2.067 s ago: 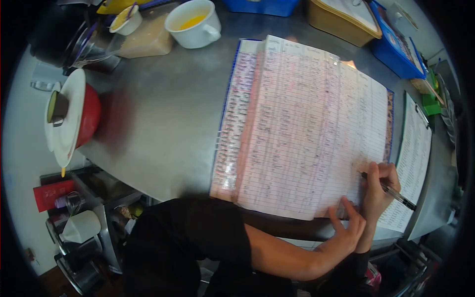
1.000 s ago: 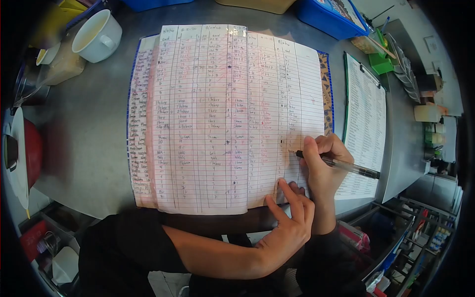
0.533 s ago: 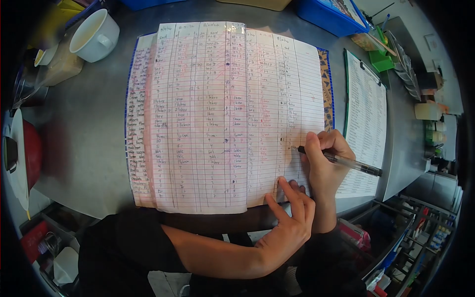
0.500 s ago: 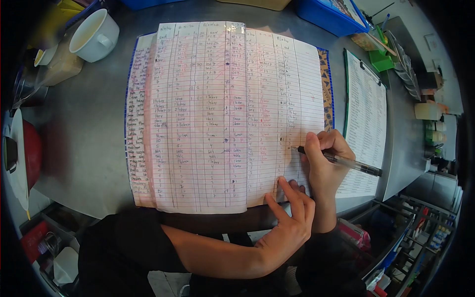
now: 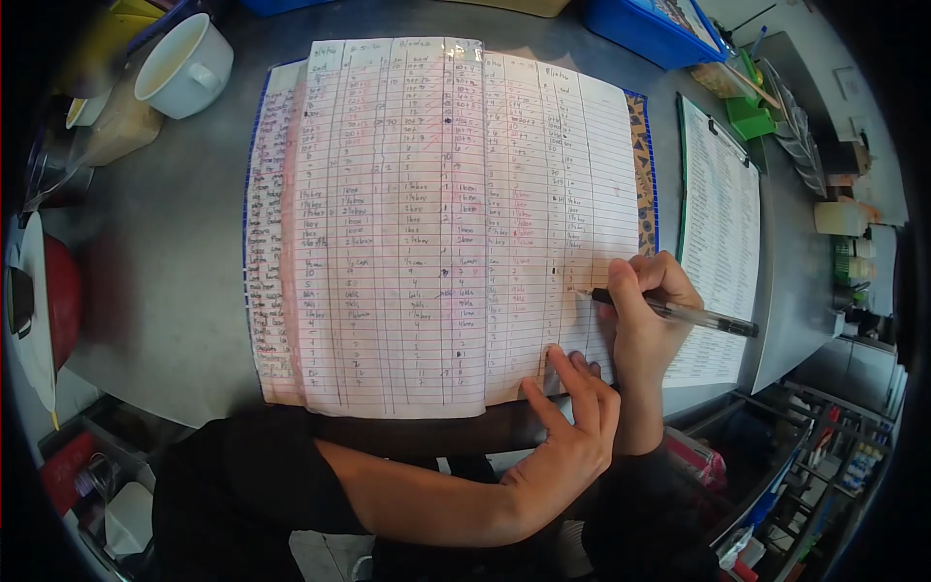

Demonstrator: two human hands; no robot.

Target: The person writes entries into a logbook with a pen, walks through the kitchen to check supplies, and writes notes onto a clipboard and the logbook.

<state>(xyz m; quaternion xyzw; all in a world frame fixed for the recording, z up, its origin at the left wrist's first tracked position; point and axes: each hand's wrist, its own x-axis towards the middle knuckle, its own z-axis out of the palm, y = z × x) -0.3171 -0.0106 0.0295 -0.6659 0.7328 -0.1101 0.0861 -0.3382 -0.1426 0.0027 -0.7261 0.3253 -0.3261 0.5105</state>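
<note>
An open notebook (image 5: 388, 223) with ruled, handwritten columns lies on the metal table. My right hand (image 5: 650, 320) grips a black pen (image 5: 693, 316), its tip at a column on the notebook's right page. Below it, my left hand (image 5: 572, 427) rests with fingers spread on the lower edge of that page, next to my right wrist. A clipboard (image 5: 713, 223) with a printed list lies to the right of the notebook, partly behind my right hand.
A white cup (image 5: 184, 68) stands at the upper left, near a plastic container (image 5: 136, 131). At the left edge is a red bowl (image 5: 64, 301) with white plates. A blue bin (image 5: 659, 34) and green container (image 5: 749, 116) are at the upper right.
The view has shifted right and down since the earliest frame, then held nearly steady. My right hand and the pen have moved slightly right in the last half second; my left hand stays on the page.
</note>
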